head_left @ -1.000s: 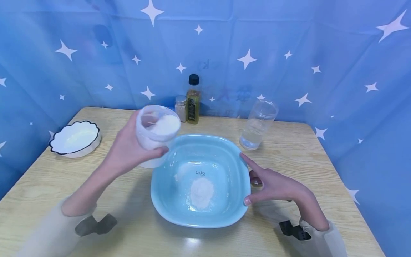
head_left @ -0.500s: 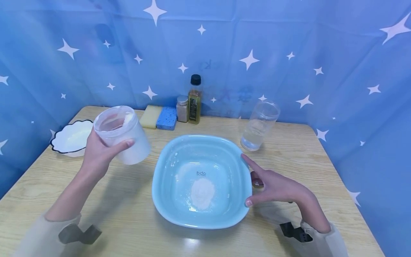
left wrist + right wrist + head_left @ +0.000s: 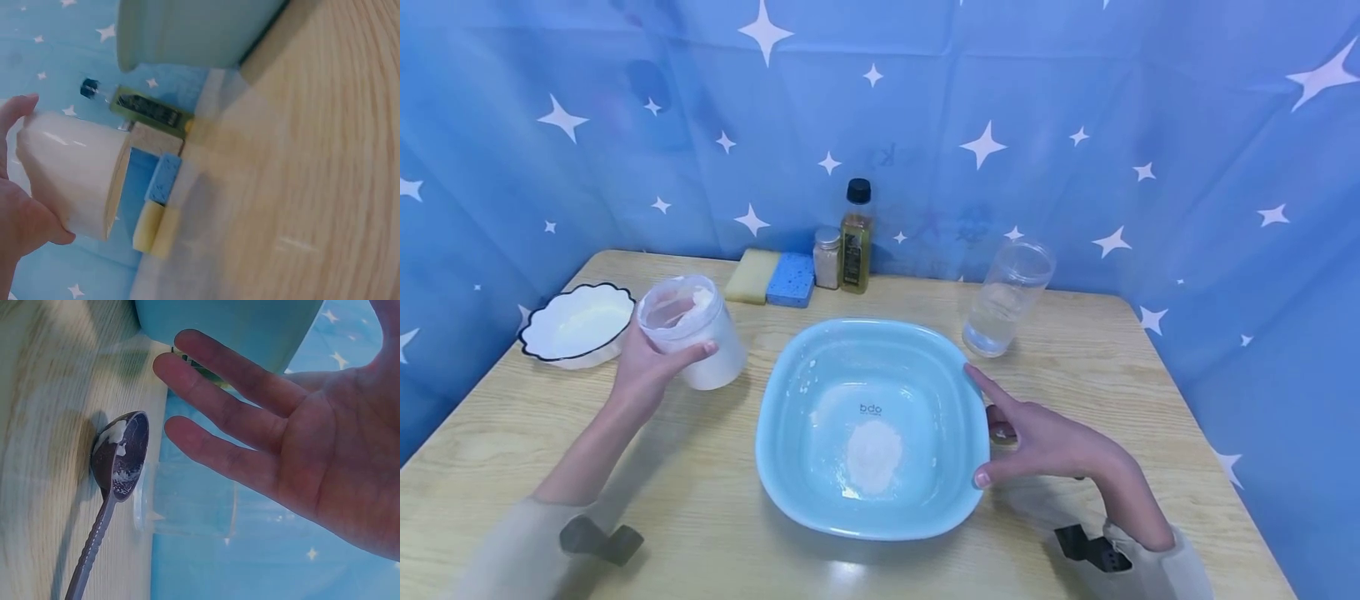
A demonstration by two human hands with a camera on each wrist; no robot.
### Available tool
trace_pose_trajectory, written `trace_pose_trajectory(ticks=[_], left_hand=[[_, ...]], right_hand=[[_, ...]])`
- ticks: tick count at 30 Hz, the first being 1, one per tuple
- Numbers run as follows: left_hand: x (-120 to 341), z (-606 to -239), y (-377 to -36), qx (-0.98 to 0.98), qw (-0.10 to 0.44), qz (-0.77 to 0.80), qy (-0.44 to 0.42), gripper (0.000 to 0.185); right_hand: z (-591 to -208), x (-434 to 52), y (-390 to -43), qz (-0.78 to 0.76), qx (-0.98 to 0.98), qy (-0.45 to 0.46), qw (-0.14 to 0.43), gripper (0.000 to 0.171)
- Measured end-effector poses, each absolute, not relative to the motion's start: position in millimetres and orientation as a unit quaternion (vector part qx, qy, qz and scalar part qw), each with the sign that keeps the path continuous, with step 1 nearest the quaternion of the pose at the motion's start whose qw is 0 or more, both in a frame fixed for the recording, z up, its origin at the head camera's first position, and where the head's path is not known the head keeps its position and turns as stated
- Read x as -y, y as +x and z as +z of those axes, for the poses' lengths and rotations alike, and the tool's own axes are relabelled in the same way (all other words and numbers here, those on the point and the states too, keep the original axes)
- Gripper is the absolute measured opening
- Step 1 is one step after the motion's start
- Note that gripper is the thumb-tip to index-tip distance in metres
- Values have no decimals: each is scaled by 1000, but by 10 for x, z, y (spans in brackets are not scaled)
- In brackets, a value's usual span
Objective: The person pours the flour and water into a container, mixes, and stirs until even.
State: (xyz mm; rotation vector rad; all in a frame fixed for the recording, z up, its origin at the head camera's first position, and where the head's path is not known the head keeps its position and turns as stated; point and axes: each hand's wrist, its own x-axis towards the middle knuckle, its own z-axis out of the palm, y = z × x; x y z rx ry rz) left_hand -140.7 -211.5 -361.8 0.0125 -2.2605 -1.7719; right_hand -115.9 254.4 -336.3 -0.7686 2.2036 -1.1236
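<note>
My left hand (image 3: 651,371) grips a white translucent jar (image 3: 694,332) with white powder in it, held slightly tilted and low over the table, left of the basin. In the left wrist view the jar (image 3: 72,175) sits between my thumb and fingers. A light blue basin (image 3: 775,433) stands in the middle with a small pile of white powder (image 3: 872,454) on its floor. My right hand (image 3: 1037,433) rests with straight fingers against the basin's right rim. Under that hand (image 3: 281,431) a metal spoon (image 3: 119,456) with powder on it lies on the table.
A white scalloped bowl (image 3: 576,325) stands at the far left. Along the back are a yellow sponge (image 3: 752,275), a blue sponge (image 3: 790,279), a small shaker (image 3: 827,258) and an oil bottle (image 3: 855,237). A glass of water (image 3: 1007,296) stands behind the basin's right corner.
My left hand has carried the jar from over the basin's left rim out to the left and down toward the table. The right hand has stayed on the rim.
</note>
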Motion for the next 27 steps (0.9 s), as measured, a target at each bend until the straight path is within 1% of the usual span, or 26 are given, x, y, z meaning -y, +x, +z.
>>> trace_pose_trajectory(ticks=[11,20,27], left_hand=[[2133,-3859,-1555,801,111,-587,26,95],[2161,-4016,-1561,804,118,-583,24,90],[2152,-4046,-1599,807,123,-577,19,91]], right_hand=[[-3403,-2578,-1125,-422,-815,-294,267,114],[-3422,-2579,-1136,-429,-810,-288,277,112],[-3410,-2559,-1171,-422,-814,-299,265,114]])
